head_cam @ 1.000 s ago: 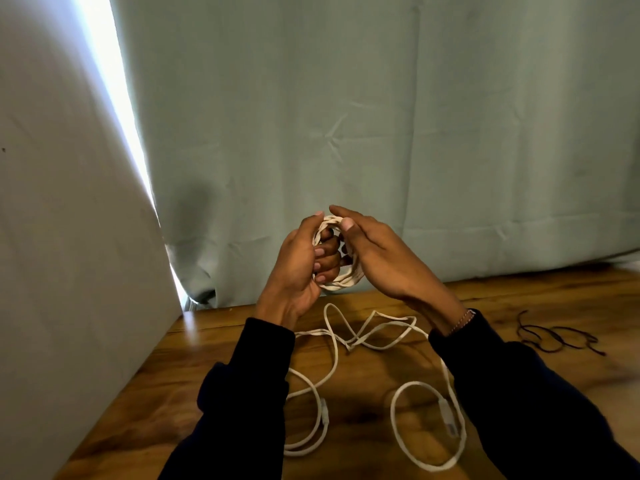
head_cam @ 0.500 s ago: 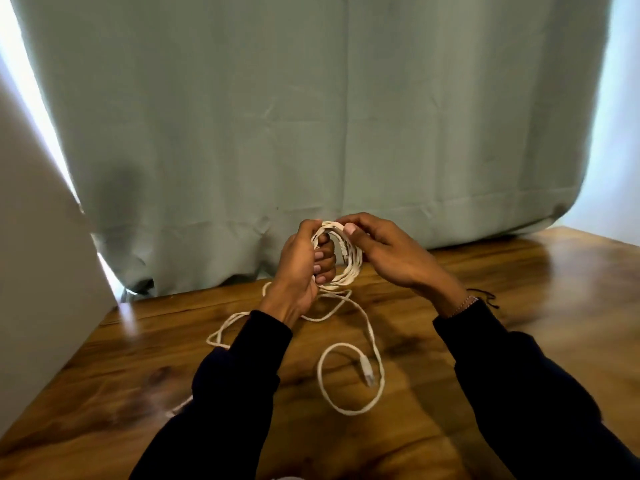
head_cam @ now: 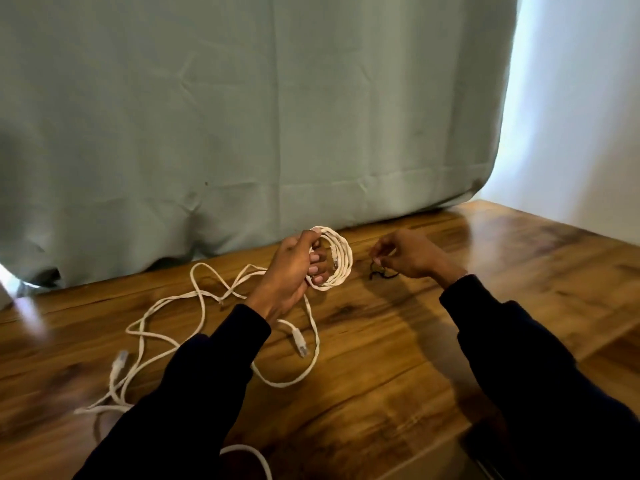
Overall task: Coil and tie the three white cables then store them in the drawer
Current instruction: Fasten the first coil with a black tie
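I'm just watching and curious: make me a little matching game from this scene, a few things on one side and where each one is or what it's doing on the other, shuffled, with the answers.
Things
1. coiled white cable
2. loose white cables
3. black tie
4. green curtain

Places or states
A. hangs behind the wooden table
B. lie sprawled on the tabletop
C. held in the left hand
D. pinched by the right hand, low over the table

Pairs: 1-C, 2-B, 3-D, 4-A
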The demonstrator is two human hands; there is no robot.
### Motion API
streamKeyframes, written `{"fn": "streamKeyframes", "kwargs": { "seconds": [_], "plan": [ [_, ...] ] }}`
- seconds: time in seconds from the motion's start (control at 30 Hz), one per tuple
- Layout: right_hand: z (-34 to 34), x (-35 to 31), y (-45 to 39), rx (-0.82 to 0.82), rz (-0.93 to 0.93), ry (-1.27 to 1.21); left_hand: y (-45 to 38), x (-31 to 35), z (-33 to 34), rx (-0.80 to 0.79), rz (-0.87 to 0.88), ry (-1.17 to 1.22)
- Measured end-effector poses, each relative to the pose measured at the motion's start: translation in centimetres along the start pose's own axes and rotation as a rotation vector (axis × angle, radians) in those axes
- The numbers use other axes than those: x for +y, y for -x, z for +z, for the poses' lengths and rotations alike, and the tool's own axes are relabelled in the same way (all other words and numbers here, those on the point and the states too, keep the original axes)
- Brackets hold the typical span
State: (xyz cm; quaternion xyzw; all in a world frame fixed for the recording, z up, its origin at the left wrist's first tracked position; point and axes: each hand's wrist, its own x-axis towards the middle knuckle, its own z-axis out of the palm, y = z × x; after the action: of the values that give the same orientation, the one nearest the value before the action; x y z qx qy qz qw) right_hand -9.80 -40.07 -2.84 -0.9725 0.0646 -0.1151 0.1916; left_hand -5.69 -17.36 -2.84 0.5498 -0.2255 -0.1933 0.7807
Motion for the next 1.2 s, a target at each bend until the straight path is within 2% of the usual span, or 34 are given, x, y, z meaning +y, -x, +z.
{"fn": "streamKeyframes", "kwargs": {
  "seconds": [0.17, 0.27, 0.47, 0.57, 0.67, 0.77, 0.87, 0.97, 1.2],
  "plan": [
    [4.1, 3.3, -1.2, 0.053, 0.191, 0.120, 0.1, -0.2, 0.0, 0.001, 0.005, -0.033],
    [5.7, 4.5, -1.7, 0.091, 0.235, 0.145, 0.2, -0.1, -0.2, 0.005, 0.012, -0.043],
    [5.3, 3.8, -1.3, 0.152, 0.131, 0.061, 0.2, 0.4, -0.5, 0.042, 0.025, -0.065],
    [4.6, 3.1, -1.5, 0.268, 0.067, -0.005, 0.3, 1.1, -0.9, 0.070, 0.053, -0.079],
    [3.7, 2.5, -2.1, 0.358, 0.051, -0.156, 0.5, 2.0, -1.3, 0.107, 0.074, -0.116],
    [2.9, 2.1, -2.9, 0.381, 0.087, -0.323, 0.8, 2.8, -1.8, 0.106, 0.089, -0.147],
    [2.3, 2.2, -3.5, 0.326, 0.138, -0.348, 1.3, 3.6, -2.3, 0.104, 0.101, -0.173],
    [1.9, 2.4, -4.0, 0.297, 0.161, -0.210, 1.8, 4.3, -2.4, 0.103, 0.116, -0.191],
    [-0.1, 1.6, -4.7, 0.034, 0.227, 0.074, 2.3, 4.7, -2.2, 0.077, 0.128, -0.159]
  ]
}}
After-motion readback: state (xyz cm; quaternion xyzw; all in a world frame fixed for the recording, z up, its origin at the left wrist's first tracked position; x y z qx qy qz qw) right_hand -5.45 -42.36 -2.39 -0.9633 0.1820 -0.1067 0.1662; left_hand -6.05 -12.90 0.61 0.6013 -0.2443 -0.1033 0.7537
